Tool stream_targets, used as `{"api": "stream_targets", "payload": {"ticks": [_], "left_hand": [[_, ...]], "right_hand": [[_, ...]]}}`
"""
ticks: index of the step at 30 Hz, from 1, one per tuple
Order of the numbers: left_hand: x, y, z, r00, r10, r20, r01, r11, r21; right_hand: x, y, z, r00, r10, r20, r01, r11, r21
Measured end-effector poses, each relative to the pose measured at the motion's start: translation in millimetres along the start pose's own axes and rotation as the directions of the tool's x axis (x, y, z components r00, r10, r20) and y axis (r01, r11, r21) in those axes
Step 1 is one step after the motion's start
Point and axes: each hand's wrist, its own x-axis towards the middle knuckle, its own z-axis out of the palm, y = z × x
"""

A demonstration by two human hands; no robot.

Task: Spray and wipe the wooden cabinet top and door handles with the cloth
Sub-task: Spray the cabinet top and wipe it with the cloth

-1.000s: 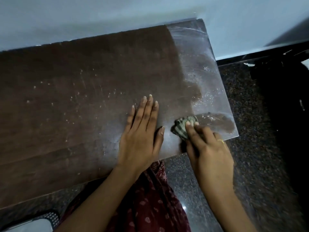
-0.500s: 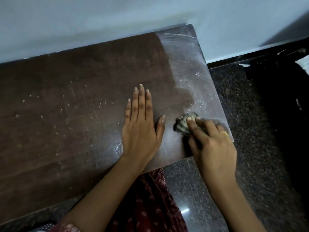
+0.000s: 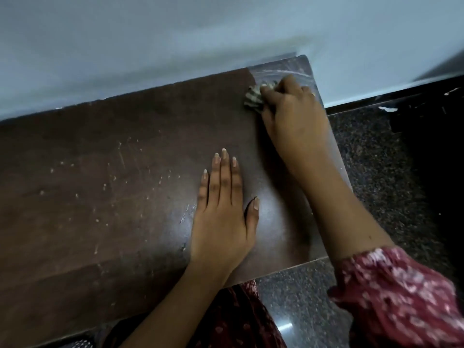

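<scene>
The dark wooden cabinet top (image 3: 113, 172) fills the left and middle of the head view, flecked with pale droplets. My right hand (image 3: 293, 109) is at the far right corner by the wall, shut on a bunched striped cloth (image 3: 253, 97) that it presses onto the wood. Wet streaks show just beyond the cloth near the corner. My left hand (image 3: 223, 217) lies flat on the top near the front edge, fingers spread and holding nothing. No spray bottle or door handles are in view.
A pale wall (image 3: 175, 41) runs along the back edge of the cabinet. Dark speckled stone floor (image 3: 376, 172) lies to the right and in front. My patterned red sleeve (image 3: 396, 297) and garment are at the bottom.
My right hand has carried the cloth from the front right edge of the top up to the far right corner. The left hand has stayed flat in place.
</scene>
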Motion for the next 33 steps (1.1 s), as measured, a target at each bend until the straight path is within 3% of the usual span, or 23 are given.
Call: {"api": "stream_targets", "payload": {"ticks": [8, 15, 20, 25, 33], "left_hand": [[0, 1, 0, 1.0, 0.013, 0.014, -0.013, 0.999, 0.03], [1, 1, 0, 1.0, 0.01, -0.014, -0.01, 1.0, -0.008], [-4, 7, 1, 0.987, 0.141, -0.072, -0.143, 0.99, -0.013], [-29, 37, -2, 0.959, 0.284, -0.011, -0.284, 0.952, -0.118], [-34, 28, 3, 0.967, 0.245, 0.068, -0.241, 0.969, -0.06]], "right_hand": [[47, -3, 0, 0.997, -0.002, 0.075, 0.007, 0.998, -0.069], [-60, 9, -8, 1.0, 0.003, 0.016, -0.004, 0.999, 0.033], [-139, 10, -24, 0.996, 0.073, 0.055, -0.074, 0.997, 0.012], [-206, 12, -44, 0.975, 0.166, 0.149, -0.168, 0.986, 0.0], [-236, 28, -52, 0.974, 0.177, 0.143, -0.171, 0.984, -0.055]]}}
